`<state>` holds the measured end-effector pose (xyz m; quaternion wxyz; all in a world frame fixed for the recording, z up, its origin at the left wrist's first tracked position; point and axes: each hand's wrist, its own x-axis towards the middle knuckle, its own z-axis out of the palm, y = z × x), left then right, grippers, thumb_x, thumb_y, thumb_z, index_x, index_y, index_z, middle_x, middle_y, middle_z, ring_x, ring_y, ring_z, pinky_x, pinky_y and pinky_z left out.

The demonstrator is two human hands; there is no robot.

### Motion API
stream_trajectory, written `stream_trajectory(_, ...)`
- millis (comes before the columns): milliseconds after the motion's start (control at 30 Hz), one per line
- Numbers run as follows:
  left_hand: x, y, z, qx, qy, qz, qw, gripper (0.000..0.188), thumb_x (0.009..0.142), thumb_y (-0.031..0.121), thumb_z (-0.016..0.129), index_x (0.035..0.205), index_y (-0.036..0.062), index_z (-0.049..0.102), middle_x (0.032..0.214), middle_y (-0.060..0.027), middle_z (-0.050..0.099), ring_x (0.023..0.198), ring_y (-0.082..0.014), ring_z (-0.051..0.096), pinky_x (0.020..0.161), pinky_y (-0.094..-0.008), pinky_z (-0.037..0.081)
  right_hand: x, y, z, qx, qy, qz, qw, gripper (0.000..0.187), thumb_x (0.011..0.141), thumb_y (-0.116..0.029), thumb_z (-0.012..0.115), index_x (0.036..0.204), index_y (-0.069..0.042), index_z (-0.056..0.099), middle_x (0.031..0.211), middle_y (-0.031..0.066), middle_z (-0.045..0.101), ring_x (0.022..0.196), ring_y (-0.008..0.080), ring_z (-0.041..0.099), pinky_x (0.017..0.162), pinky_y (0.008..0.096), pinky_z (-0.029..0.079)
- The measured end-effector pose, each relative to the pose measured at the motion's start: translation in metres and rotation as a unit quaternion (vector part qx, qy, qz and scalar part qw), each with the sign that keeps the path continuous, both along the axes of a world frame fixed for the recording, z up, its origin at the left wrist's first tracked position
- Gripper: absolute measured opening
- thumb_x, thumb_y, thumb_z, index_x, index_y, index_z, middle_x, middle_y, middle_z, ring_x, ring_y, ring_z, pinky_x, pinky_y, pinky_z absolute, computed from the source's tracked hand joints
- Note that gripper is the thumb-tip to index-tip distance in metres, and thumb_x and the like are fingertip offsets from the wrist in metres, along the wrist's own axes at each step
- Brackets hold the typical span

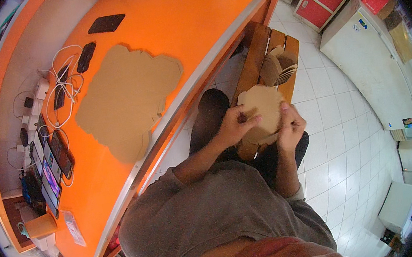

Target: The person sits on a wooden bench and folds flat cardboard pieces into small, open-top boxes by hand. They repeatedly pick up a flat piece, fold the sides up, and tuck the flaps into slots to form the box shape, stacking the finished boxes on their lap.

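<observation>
Orange and glossy, a long surface (106,173) with a metal-trimmed edge runs diagonally along the left. Cables (66,85), white plugs (42,88) and a row of phones (51,175) crowd its far side, with a roll of brown tape (41,226) and a clear packet (73,228) nearer the person. A dark flat device (106,23) lies higher up. Flat cardboard sheets (126,96) are piled in the middle, covering much of the orange.

Across a gap, rounded cardboard pieces (270,68) lean in a loose, fanned heap on a slatted wooden surface (291,47). Just in front of that heap, the held cardboard (261,104) hides part of the slats; how many layers it has cannot be told. The left hand (235,125) pinches its left side, thumb over the face; the right hand (291,126) grips the opposite edge. Dark-clad knees flank the wooden surface. Beyond the tiled floor (324,142) stand a white cabinet (357,54) and red lockers (315,11).
</observation>
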<state>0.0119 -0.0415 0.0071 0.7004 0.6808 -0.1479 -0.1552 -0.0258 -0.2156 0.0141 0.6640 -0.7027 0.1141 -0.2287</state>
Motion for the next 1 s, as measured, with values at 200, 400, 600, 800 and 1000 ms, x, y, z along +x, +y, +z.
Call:
stream_trajectory(200,0.008,0.012,-0.006,0.049,-0.175,-0.105,0.978,0.023,0.087,0.023,0.071,0.099,0.0031,0.071,0.091,-0.0146,0.072,0.082,-0.0191,0.070,0.073,-0.0337,0.052,0.007,-0.001,0.020,-0.212,-0.075,-0.067,0.972,0.036,0.094,-0.024,0.061,0.117,0.003,0.063,0.117,0.0183,0.062,0.107,0.0229,0.058,0.095,0.0335,0.042)
stream_trajectory(400,0.023,0.023,0.005,0.038,-0.268,-0.113,0.956,0.025,0.085,0.020,0.073,0.100,-0.0002,0.069,0.085,-0.0165,0.070,0.078,-0.0174,0.069,0.069,-0.0321,0.052,-0.001,0.000,0.013,-0.310,-0.109,0.186,0.926,0.043,0.075,-0.018,0.078,0.113,-0.002,0.068,0.110,0.0161,0.066,0.108,0.0323,0.059,0.097,0.0408,0.043)
stream_trajectory(600,0.018,0.022,-0.008,0.005,-0.194,-0.093,0.977,0.026,0.086,0.021,0.072,0.099,-0.0017,0.068,0.077,-0.0121,0.068,0.068,-0.0136,0.064,0.065,-0.0318,0.052,0.003,-0.004,0.013,-0.277,-0.088,0.181,0.940,0.030,0.074,-0.011,0.078,0.102,0.000,0.071,0.101,0.0144,0.069,0.104,0.0325,0.062,0.091,0.0417,0.048)
stream_trajectory(800,0.015,0.029,-0.015,0.078,-0.167,-0.093,0.978,0.030,0.083,0.020,0.075,0.104,-0.0007,0.069,0.098,-0.0111,0.072,0.089,-0.0173,0.067,0.081,-0.0333,0.051,0.006,0.002,0.018,-0.258,-0.114,0.177,0.943,0.018,0.075,-0.007,0.077,0.090,0.001,0.070,0.093,0.0132,0.070,0.091,0.0322,0.065,0.086,0.0410,0.049)
stream_trajectory(1000,0.013,0.014,-0.021,-0.029,-0.012,-0.002,1.000,0.027,0.079,0.017,0.079,0.096,-0.0025,0.071,0.092,-0.0069,0.073,0.086,-0.0128,0.066,0.082,-0.0304,0.052,0.002,0.002,0.010,-0.205,-0.132,0.162,0.956,0.013,0.077,-0.005,0.073,0.088,0.001,0.070,0.098,0.0123,0.066,0.112,0.0336,0.056,0.098,0.0462,0.041)
